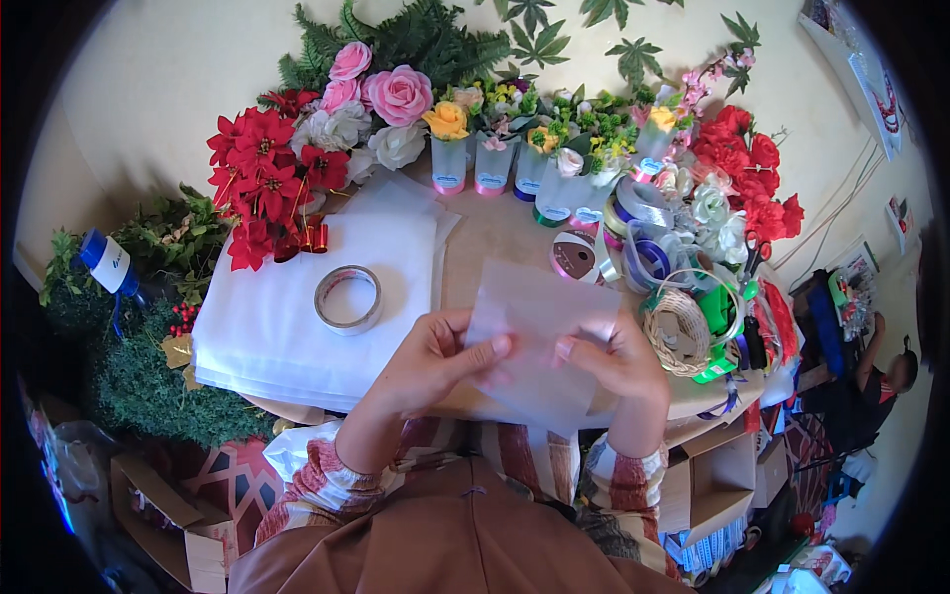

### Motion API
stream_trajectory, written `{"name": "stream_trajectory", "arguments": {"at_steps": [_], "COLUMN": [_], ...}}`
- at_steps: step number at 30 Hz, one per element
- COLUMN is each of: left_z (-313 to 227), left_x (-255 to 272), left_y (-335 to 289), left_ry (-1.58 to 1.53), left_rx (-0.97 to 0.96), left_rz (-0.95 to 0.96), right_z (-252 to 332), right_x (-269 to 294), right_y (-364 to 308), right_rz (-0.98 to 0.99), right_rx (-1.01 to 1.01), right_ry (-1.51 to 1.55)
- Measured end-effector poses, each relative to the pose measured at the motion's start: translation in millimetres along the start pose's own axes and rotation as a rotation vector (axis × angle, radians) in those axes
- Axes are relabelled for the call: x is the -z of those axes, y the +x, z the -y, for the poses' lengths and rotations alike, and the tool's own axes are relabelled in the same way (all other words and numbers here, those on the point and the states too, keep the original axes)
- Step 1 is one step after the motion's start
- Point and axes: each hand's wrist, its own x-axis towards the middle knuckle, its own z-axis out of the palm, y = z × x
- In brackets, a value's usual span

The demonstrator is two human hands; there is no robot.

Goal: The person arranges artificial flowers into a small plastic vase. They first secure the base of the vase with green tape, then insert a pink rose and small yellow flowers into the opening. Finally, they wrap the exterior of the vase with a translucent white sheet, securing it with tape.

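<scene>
Frosted translucent sheet is being pinched, thumbs uppermost, by left hand and right hand over near edge of table; light, flexible, crease-prone behaviour is being expected, side-edge holds being favoured.

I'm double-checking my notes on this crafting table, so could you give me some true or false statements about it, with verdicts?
1. The left hand and right hand hold a thin rectangular translucent sheet. True.
2. The round grey tape roll is inside the round pale wicker basket. False: the roll lies on large white translucent sheets.
3. A yellow rose tops a frosted cup. True.
4. The basket stands left of the hands. False: right.
</scene>
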Motion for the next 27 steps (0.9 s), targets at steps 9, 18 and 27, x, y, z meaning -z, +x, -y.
{"name": "stream_trajectory", "arguments": {"at_steps": [9,18,27], "left_z": [11.9,14.1,20.4], "left_x": [15.9,24.0,27.0], "left_y": [-10.1,-12.3,-11.3], "left_ry": [0.044,0.053,-0.028], "left_rx": [0.035,-0.044,-0.113], "left_rz": [-0.016,-0.138,-0.151], "right_z": [2.3,8.1,4.2], "right_x": [-1.0,7.2,0.4], "right_y": [3.7,-21.3,-33.6], "right_rz": [-0.091,-0.295,-0.216], "right_rx": [-0.087,-0.145,-0.124], "right_ry": [-0.051,-0.143,-0.082]}}
